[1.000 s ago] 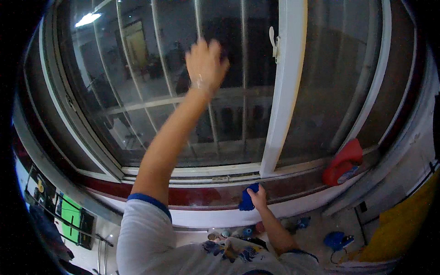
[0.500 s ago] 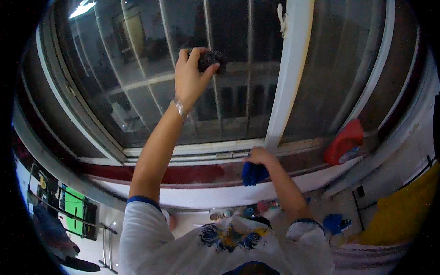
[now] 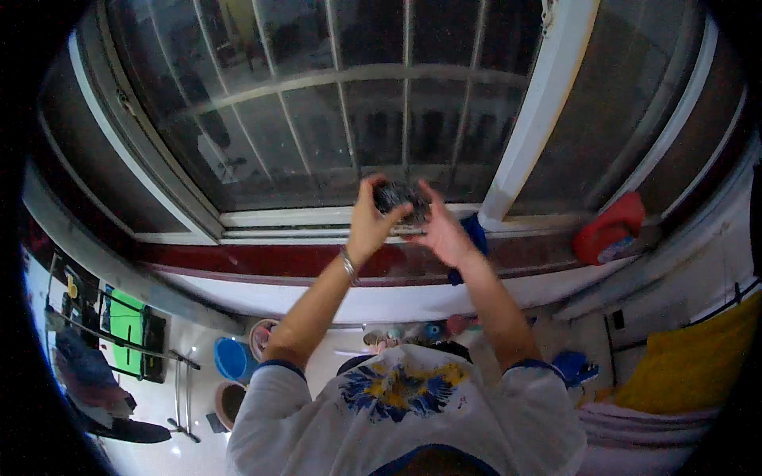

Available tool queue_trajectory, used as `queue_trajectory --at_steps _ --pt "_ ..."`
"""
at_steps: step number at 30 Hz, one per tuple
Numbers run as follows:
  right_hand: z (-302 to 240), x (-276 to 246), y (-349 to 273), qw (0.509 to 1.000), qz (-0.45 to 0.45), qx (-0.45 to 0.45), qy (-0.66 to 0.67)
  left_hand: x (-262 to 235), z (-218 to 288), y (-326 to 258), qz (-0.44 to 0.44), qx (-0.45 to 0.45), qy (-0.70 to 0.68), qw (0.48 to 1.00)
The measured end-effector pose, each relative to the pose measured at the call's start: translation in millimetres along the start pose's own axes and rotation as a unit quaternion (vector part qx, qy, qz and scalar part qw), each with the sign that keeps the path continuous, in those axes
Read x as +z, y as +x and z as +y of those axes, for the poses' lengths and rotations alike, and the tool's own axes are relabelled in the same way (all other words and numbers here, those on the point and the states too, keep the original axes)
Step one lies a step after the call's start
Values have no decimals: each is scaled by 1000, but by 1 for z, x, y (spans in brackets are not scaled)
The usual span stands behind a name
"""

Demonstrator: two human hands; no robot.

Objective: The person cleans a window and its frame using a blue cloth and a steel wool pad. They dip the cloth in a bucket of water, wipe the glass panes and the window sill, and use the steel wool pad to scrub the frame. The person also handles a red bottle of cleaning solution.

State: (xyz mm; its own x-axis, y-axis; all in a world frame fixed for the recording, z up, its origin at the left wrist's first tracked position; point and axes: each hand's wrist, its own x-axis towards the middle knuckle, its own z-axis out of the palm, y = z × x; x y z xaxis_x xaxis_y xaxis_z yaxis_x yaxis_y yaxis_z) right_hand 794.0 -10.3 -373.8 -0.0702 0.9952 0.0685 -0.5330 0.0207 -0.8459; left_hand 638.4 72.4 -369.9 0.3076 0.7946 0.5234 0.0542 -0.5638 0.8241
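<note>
Head view: both hands are raised before the sliding window pane with white bars behind it (image 3: 333,119), and between them sits a dark, crumpled wad of scouring material (image 3: 401,198), just above the white lower window frame (image 3: 278,218). The left hand (image 3: 369,226) curls its fingers around the wad's left side; the right hand (image 3: 444,230) cups its right side, fingers bent inward. A blue cloth (image 3: 475,234) peeks from behind the right hand, whether gripped I cannot tell. The wad lies equally near both hands, with no clear long axis.

A barred window (image 3: 381,103) with white frame (image 3: 548,95) – dark red sill (image 3: 262,262), pale floor (image 3: 198,381) below.
</note>
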Motion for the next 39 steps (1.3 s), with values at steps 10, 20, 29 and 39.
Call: queue_trajectory --at_steps 10,20,29,39 --pt "-67 18 62 678 285 -463 -494 -69 -60 -34 9 94 283 954" --pt "-251 99 125 314 333 -562 -689 -127 -183 -90 85 34 467 879" --pt "-213 83 123 310 355 -508 -721 -135 -191 -96 77 10 432 898" --pt "-225 95 126 268 355 -510 -736 -138 -186 -98 61 -11 451 891"
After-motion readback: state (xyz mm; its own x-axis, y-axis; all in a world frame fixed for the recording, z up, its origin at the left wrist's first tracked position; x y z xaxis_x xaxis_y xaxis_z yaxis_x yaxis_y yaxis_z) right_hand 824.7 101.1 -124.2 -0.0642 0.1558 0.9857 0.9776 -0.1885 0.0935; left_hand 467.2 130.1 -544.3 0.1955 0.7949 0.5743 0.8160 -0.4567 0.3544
